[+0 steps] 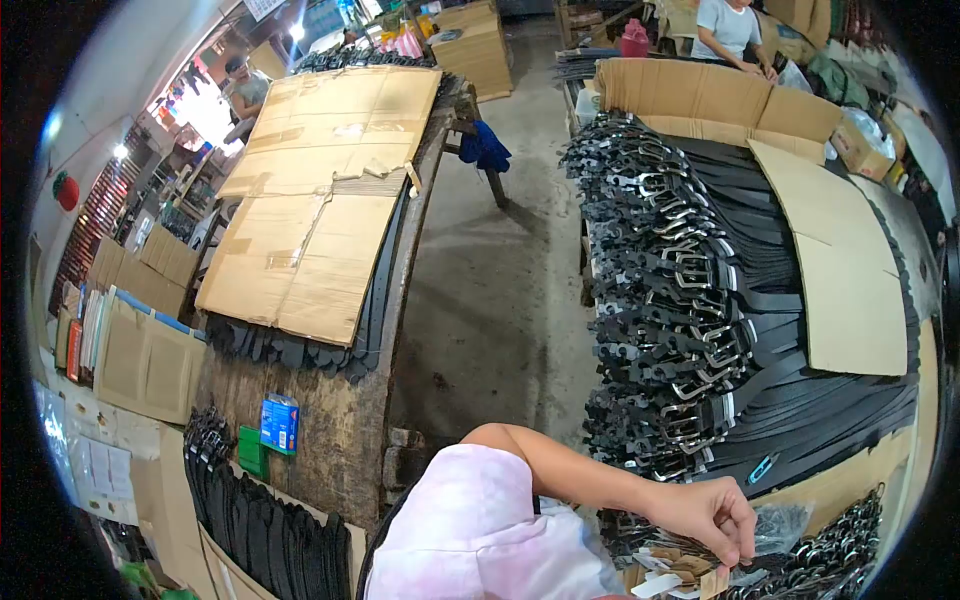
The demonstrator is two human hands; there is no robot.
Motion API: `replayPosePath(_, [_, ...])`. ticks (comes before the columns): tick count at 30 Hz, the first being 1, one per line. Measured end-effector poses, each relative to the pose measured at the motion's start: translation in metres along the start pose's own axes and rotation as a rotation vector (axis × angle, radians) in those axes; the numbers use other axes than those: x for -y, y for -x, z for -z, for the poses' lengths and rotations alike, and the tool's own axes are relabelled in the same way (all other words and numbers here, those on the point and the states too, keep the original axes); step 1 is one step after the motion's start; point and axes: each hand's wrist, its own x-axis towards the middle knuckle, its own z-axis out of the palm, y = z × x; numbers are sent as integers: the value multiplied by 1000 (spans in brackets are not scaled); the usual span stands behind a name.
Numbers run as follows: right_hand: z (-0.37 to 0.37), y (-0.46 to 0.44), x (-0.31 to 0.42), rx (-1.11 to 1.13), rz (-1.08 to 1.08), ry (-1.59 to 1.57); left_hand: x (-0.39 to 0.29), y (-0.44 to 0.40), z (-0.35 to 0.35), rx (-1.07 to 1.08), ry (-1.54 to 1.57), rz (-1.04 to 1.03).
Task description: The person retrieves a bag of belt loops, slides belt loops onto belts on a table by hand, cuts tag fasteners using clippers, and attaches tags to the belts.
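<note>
My left hand (pixel 708 515) reaches across to the lower right, its thumb and fingers pinched together. Whatever lies between the fingertips is too small to make out. Just below them are tan and white slips (pixel 665 580) that look like tags or card pieces. Beside the hand is a crumpled clear plastic bag (pixel 782 525), and dark straps with metal buckles (pixel 840 545) lie to its right. Beyond it, a large stack of black belts (pixel 700 290) has its silver buckles facing left. A small blue object (pixel 763 468) rests on those belts. My right hand is out of view.
Cardboard sheets (pixel 310 200) cover black straps on the wooden table (pixel 345 430) at left. That table also holds a blue box (pixel 280 423) and a green box (pixel 252 452). A concrete aisle (pixel 480 300) runs between the tables. Two people (pixel 725 35) (pixel 245 95) are farther back.
</note>
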Motion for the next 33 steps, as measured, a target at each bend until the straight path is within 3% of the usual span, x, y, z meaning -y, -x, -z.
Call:
replayPosePath(5, [-4, 3, 4, 6, -8, 15, 9, 3, 5, -7, -144, -102])
replayPosePath(13, [-17, 27, -8, 14, -27, 33, -12, 14, -10, -69, 8, -16])
replayPosePath(16, [-22, 55, -28, 32, -54, 43, -13, 20, -13, -172, -67, -36])
replayPosePath(19, [-43, 124, -54, 101, -68, 73, -13, 24, -10, -349, -331, 10])
replayPosePath(21, [-60, 164, -46, 94, 50, 138, -16, 24, -22, -437, -371, 108])
replayPosePath(24, [-53, 165, 12, -418, 208, 284, -5, 20, -26, -467, -324, 113])
replayPosePath(27, [-49, 139, 40, -1032, 529, 135, 12, 19, -24, -520, -280, 154])
replayPosePath(29, [-48, 129, 52, -1165, 587, -16, 19, 18, -27, -501, -294, 162])
replayPosePath(33, [-52, 110, 56, -1137, 685, -128, 34, 15, -21, -439, -301, 171])
